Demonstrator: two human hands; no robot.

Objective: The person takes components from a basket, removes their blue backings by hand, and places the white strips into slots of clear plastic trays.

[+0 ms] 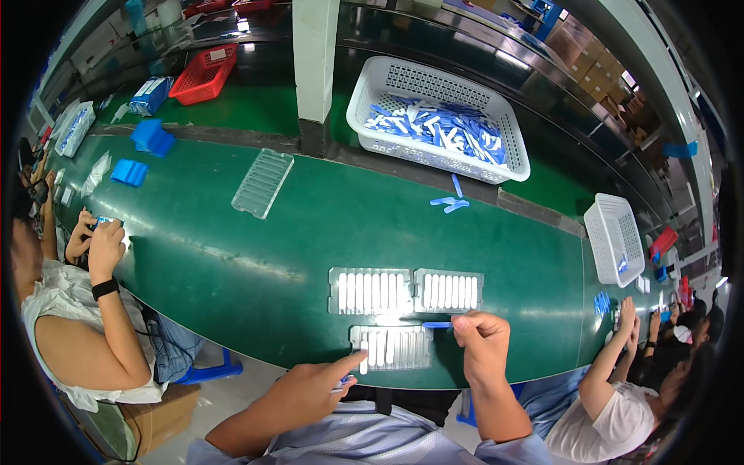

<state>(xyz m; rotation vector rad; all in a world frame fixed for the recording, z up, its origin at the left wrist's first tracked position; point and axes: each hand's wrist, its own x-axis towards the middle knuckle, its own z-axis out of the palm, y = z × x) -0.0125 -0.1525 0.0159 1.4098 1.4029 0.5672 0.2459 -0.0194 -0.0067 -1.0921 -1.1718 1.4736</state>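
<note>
Near the table's front edge lies a clear plastic tray (418, 354) with narrow slots, its left part holding several white sticks (380, 348). My left hand (314, 387) reaches in from the left, its index finger extended to a white stick at the tray's left end. Its other fingers curl round small blue pieces (343, 382), partly hidden. At the tray's right, my right hand (483, 345) pinches a slim blue stick (438, 325) pointing left over the tray's far edge. Just beyond sit two more clear trays, the left one (332, 292) and the right one (480, 291), both lined with white sticks.
A white basket (434, 155) of blue and white sticks stands at the back beside a post (314, 77). Loose blue sticks (449, 204) lie before it. An unfilled clear tray (263, 184) and blue stacks (152, 137) lie left. Co-workers sit on both sides.
</note>
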